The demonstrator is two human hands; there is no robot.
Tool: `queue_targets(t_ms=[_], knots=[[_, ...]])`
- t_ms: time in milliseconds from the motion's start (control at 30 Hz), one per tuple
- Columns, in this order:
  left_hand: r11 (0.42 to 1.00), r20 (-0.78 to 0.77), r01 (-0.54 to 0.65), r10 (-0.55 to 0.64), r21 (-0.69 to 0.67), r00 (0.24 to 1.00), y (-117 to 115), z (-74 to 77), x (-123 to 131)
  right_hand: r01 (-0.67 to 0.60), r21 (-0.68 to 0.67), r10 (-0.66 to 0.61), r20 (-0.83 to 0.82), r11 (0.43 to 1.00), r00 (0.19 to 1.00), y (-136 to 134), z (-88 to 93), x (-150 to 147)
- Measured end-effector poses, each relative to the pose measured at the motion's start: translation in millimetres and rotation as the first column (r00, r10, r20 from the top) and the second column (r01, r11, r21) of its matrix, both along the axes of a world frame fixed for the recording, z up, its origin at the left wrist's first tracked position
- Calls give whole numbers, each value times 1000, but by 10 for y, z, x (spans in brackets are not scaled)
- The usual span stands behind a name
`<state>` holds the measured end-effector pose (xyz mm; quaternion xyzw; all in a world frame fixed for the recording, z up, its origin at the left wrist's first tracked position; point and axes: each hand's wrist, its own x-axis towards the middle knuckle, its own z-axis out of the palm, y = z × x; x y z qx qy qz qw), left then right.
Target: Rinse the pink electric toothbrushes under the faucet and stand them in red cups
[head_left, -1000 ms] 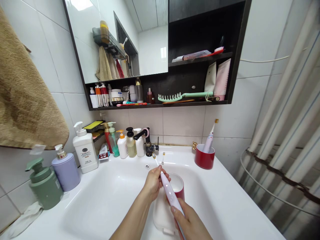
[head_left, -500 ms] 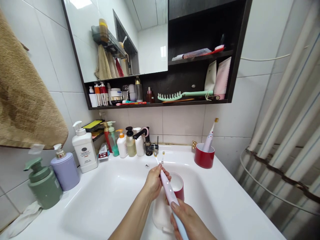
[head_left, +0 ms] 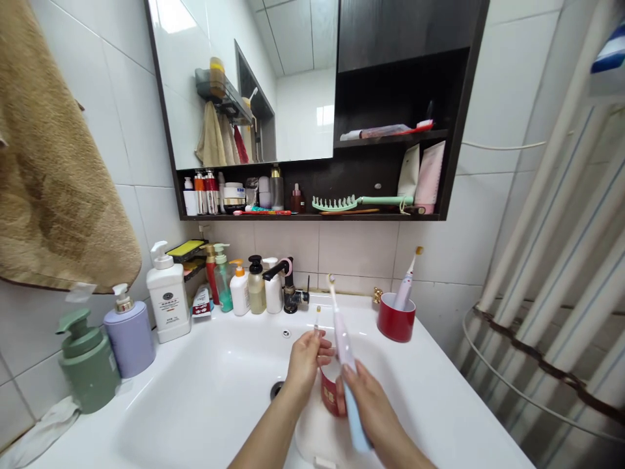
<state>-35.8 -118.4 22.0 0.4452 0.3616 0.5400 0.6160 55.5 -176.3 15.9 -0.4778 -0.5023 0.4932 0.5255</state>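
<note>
My right hand [head_left: 370,400] grips an electric toothbrush [head_left: 343,339] by its handle, pink above and light blue below, with the head pointing up toward the wall. To its left is my left hand [head_left: 306,358], fingers loosely curled and apart, off the toothbrush. A small brush head [head_left: 318,314] with a yellowish tip shows just beyond my left fingertips and seems to rest on the sink ledge. Below my hands a red cup [head_left: 330,393] sits in the basin, partly hidden by my right fingers. A whitish box-like thing [head_left: 310,430] lies beneath it.
At the back of the sink [head_left: 219,391] stand a black faucet [head_left: 291,290] and several pump bottles [head_left: 240,290]. Another red cup [head_left: 396,319] on the right ledge holds a second electric toothbrush [head_left: 406,280]. Above hangs a dark cabinet [head_left: 390,58]; pipes [head_left: 551,280] run at right.
My left hand has let go of the toothbrush neck. My right hand has swung the toothbrush more upright, its head moving right and up. The red cup in the basin appears farther left.
</note>
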Motion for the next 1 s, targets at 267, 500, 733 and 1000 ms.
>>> queue_targets(t_ms=[267, 500, 733, 1000], knots=[[873, -773, 217, 241, 437, 586, -133, -265, -52, 206, 193, -251, 251, 960, 935, 662, 100, 179], [789, -929, 491, 294, 369, 224, -81, -408, -20, 229, 216, -307, 474, 949, 825, 770, -301, 192], [807, -939, 480, 288, 344, 190, -23, -229, 138, 249, 218, -330, 547, 944, 769, 825, -258, 316], [735, -812, 371, 425, 568, 400, 482, 262, 547, 459, 267, -530, 491, 847, 692, 917, 110, 639]])
